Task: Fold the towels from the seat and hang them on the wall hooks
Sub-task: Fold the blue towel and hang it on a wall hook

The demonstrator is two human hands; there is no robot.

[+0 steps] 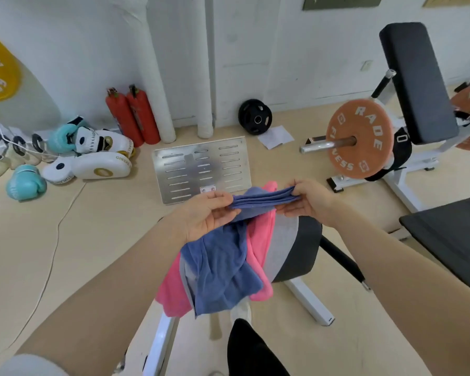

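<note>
**Blue towel held bunched between both hands above the seat**

Blue terry towel [223, 264]: top edge gathered into a narrow band and stretched between the two hands, rest hanging down loose and crumpled in front of the round black padded seat [301, 251]. Left hand [204, 215] pinches the band's left end, thumb on top, fingers curled under. Right hand [307, 202] pinches the right end, fingertips pressed together on the cloth. Both forearms bare.

Pink towel [261, 240] draped over the seat, directly behind the blue one, showing on both sides of it and peeking above the band. Grey towel [281, 240] also lying on the seat, just right of the pink, touching it. Seat's white metal legs [310, 302] run out below it onto the beige floor.

Beyond the seat, on the floor: perforated silver metal plate [201, 169]. Further beyond, by the white wall: black weight plate [255, 116] leaning, sheet of white paper [276, 137] just beside it. Beyond-left of the seat: two red fire extinguishers [132, 118], then white boxing pads and teal boxing gloves [25, 183] grouped on the floor. Right of the seat: orange weight plate [360, 138] on a steel bar, black padded bench back [415, 80] upright behind it, another black bench pad [451, 240] near the right edge.

No wall hooks in view.
</note>
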